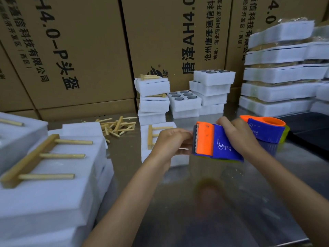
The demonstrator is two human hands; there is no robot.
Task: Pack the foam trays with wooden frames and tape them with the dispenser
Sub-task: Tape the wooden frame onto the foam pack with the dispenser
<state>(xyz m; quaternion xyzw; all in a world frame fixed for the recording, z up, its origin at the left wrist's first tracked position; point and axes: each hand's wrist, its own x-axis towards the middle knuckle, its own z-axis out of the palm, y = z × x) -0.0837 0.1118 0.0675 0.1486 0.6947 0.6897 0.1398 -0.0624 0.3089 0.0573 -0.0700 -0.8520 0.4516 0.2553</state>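
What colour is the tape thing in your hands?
The tape dispenser is blue with an orange front by the toothed cutter, seen best in the head view.

1. Printed cardboard cartons [80,50] are standing stacked along the back wall
2. A shiny metal table [222,202] is reflecting light
3. A black mat [309,129] is lying at the table's right edge

Foam trays [53,175] stack lower left, taped stacks [281,72] upper right, loose sticks [117,126] centre left, boxes [80,50] behind.
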